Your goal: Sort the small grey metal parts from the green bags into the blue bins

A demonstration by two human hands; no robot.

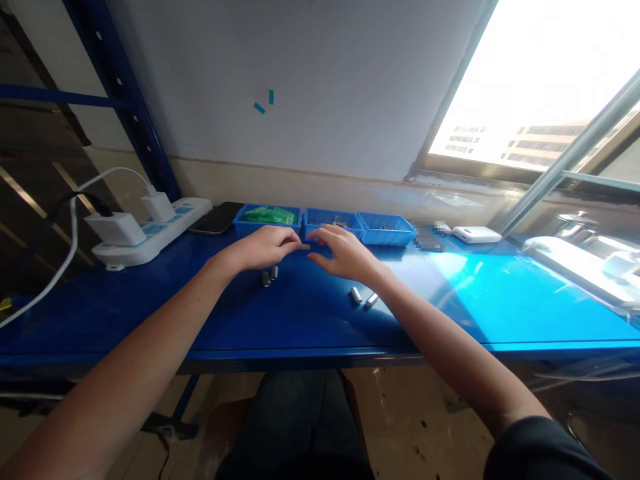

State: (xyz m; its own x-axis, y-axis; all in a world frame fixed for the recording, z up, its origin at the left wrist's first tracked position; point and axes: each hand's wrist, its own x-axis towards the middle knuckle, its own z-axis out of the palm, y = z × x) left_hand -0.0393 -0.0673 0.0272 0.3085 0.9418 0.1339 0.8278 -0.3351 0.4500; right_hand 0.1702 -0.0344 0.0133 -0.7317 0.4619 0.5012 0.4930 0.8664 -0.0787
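My left hand (269, 247) pinches a small metallic piece (305, 247) between thumb and fingers, just above the blue table (310, 320). Facing it from the right, my right hand (345, 252) has its thumb and fingers apart around a gap, with nothing seen in it. Under my left hand stand two small silver metal blocks (266, 278). Two more silver blocks (355, 295) lie beside my right wrist. Behind my hands, a blue bin (313, 217) holds small metal parts, partly hidden by my right hand.
Left of it, another blue bin (241, 225) holds a green bag; a third bin (390, 237) holds small parts. A black phone (219, 218) and a white power strip (185, 213) with chargers are at left. A white box-shaped device (477, 235) sits right, near another strip (575, 263).
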